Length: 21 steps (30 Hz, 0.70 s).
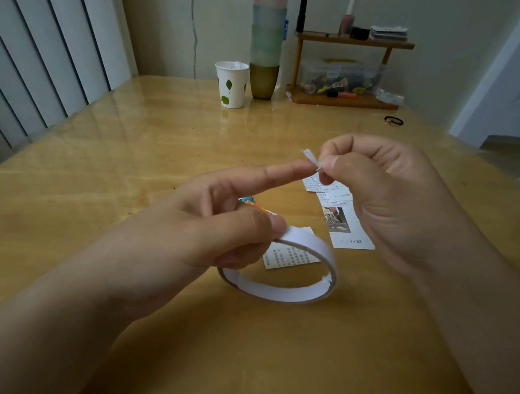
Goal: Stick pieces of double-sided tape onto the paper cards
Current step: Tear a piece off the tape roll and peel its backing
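Desk [145,161]: yellow wood with a glossy cover.
Tape roll [284,282]: a thin white ring, held above the desk, its torn end on the near right.
Left hand [211,228]: thumb and curled fingers grip the roll's far-left rim; forefinger stretched out toward the right hand.
Cards [345,221]: printed paper pieces lying on the desk under and beyond the roll, partly hidden by both hands.
Right hand [384,194]: thumb and forefinger pinch a small white tape scrap [310,158], which touches the left forefinger's tip.
Far edge: paper cup [232,83], tall vase [265,51], wooden shelf [352,44], hair tie [394,120].
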Tool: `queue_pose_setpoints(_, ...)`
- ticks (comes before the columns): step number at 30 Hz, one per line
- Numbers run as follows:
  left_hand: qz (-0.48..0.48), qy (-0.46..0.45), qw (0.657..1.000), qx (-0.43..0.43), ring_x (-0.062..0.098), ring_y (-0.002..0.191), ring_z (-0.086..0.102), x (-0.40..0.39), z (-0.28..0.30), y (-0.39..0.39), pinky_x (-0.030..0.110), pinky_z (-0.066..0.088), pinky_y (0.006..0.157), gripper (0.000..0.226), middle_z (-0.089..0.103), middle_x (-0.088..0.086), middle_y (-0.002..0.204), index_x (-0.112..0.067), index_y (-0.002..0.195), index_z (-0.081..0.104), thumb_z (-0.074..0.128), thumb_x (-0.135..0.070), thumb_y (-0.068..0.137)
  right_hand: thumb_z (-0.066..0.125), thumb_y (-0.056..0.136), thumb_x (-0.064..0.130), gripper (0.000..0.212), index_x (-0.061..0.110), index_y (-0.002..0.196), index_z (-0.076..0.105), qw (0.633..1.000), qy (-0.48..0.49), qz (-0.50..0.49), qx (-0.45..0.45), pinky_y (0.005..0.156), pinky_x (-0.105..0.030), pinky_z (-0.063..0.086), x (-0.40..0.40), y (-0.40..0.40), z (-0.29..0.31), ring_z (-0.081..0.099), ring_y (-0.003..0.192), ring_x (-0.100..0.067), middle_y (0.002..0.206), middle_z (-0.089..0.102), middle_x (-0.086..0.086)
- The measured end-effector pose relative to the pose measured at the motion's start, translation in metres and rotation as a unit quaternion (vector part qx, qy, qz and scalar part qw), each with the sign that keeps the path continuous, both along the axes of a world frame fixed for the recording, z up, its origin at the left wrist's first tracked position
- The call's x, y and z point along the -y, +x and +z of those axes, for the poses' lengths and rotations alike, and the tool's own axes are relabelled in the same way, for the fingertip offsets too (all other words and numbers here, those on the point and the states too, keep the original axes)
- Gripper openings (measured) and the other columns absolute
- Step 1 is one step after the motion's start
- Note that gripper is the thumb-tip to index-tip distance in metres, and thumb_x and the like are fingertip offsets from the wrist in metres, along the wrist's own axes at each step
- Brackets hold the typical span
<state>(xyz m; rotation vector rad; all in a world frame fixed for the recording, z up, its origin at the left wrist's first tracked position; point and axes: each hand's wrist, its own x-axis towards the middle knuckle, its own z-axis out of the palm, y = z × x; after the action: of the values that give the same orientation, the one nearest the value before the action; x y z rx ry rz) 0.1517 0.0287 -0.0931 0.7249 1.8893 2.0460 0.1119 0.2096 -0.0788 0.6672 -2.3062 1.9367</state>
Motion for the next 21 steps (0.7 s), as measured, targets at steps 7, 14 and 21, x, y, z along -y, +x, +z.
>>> queue_pose_setpoints(7, 0.061, 0.025, 0.998, -0.001, 0.005, 0.045, 0.027, 0.000, 0.003, 0.000, 0.011, 0.027, 0.045, 0.042, 0.034, -0.014, 0.047, -0.025, 0.107, 0.072, 0.061, -0.026, 0.066, 0.062, 0.079, 0.024, 0.012, 0.025, 0.067, 0.065, 0.994, 0.070, 0.004, -0.080, 0.088, -0.045, 0.048, -0.005, -0.001, -0.004, 0.063, 0.090, -0.030, 0.090, 0.071, -0.013)
queue_pose_setpoints(14, 0.191, -0.025, 0.980, -0.050, 0.011, 0.049, 0.022, -0.010, 0.004, 0.001, 0.014, 0.023, 0.043, 0.024, 0.037, -0.005, 0.049, -0.032, 0.090, 0.076, 0.071, -0.029, 0.067, 0.066, 0.077, 0.024, 0.007, 0.027, 0.071, 0.065, 0.953, 0.161, -0.082, -0.244, 0.079, -0.016, 0.038, 0.002, 0.004, -0.010, 0.054, 0.081, -0.010, 0.070, 0.059, 0.007)
queue_pose_setpoints(21, 0.264, 0.004, 0.964, -0.032, -0.002, 0.042, 0.053, -0.017, 0.005, 0.003, 0.004, 0.037, 0.047, 0.012, 0.067, -0.003, 0.053, -0.013, 0.062, 0.072, 0.074, -0.006, 0.071, 0.062, 0.077, 0.025, 0.008, 0.020, 0.072, 0.065, 0.929, 0.167, -0.091, -0.316, 0.081, -0.025, 0.038, 0.011, 0.009, -0.014, 0.050, 0.079, -0.006, 0.070, 0.057, 0.007)
